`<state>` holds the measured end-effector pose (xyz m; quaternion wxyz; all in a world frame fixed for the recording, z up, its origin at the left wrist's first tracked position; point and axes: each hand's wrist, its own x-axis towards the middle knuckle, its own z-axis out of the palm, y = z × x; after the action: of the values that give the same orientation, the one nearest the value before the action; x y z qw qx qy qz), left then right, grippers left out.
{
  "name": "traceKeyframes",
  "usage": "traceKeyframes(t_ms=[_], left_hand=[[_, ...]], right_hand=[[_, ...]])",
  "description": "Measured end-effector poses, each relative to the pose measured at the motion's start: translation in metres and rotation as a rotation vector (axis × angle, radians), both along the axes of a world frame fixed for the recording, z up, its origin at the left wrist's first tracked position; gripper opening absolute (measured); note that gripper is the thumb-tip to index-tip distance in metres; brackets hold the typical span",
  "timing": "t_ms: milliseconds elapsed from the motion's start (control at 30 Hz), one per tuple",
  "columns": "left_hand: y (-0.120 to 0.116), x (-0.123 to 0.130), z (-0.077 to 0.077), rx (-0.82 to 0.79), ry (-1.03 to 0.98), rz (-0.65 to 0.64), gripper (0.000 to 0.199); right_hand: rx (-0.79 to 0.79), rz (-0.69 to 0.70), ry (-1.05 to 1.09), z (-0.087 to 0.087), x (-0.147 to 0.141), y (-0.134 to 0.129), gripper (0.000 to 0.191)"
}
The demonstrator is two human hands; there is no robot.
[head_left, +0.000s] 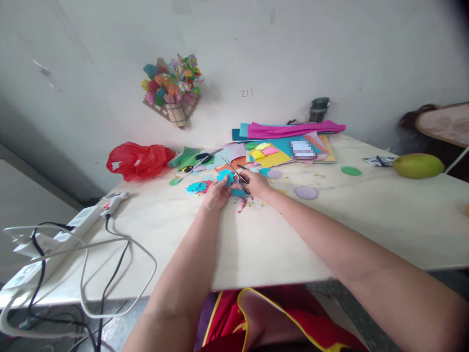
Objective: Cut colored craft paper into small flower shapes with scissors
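Note:
My left hand is closed on a blue paper flower with a scalloped edge, pinched at its lower side. In my right hand is a pair of scissors, its blades pointing up and left beside the flower's right edge. Whether the blades touch the paper I cannot tell. Left of my left hand lie more blue paper flowers with some red ones partly beneath. Small coloured paper scraps are scattered on the table under my hands, near a blue paper piece.
On the table lie a red plastic bag, second scissors, stacked coloured sheets, a lilac disc, a green disc and a yellow-green oval fruit. A power strip with loose cables crosses the left side.

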<state>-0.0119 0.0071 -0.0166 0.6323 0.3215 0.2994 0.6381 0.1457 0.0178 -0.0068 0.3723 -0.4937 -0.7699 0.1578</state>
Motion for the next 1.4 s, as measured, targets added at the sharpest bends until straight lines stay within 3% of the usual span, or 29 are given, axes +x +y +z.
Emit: traceKeyframes(t_ms=[200, 400, 667, 1000, 1167, 1400], left_hand=[[-0.005, 0.000, 0.004, 0.017, 0.039, -0.017, 0.009], [-0.005, -0.003, 0.007, -0.029, 0.087, 0.031, 0.013], [-0.005, -0.005, 0.006, 0.013, 0.138, 0.039, 0.017], [-0.006, -0.007, 0.006, 0.050, 0.176, -0.011, 0.023], [-0.008, -0.006, 0.008, 0.024, 0.269, -0.052, 0.024], [-0.007, -0.006, 0.010, 0.117, 0.341, -0.046, 0.028]], right_hand=[[-0.015, 0.063, 0.094, -0.003, 0.003, 0.004, 0.032], [-0.018, 0.160, 0.128, -0.004, 0.011, 0.011, 0.041], [-0.264, 0.352, 0.375, -0.005, 0.022, 0.021, 0.046], [-0.465, 0.433, 0.334, 0.010, 0.029, 0.011, 0.033], [-0.500, 0.421, 0.285, 0.015, 0.033, 0.010, 0.025], [-0.516, 0.414, 0.252, 0.021, 0.035, 0.004, 0.026]])
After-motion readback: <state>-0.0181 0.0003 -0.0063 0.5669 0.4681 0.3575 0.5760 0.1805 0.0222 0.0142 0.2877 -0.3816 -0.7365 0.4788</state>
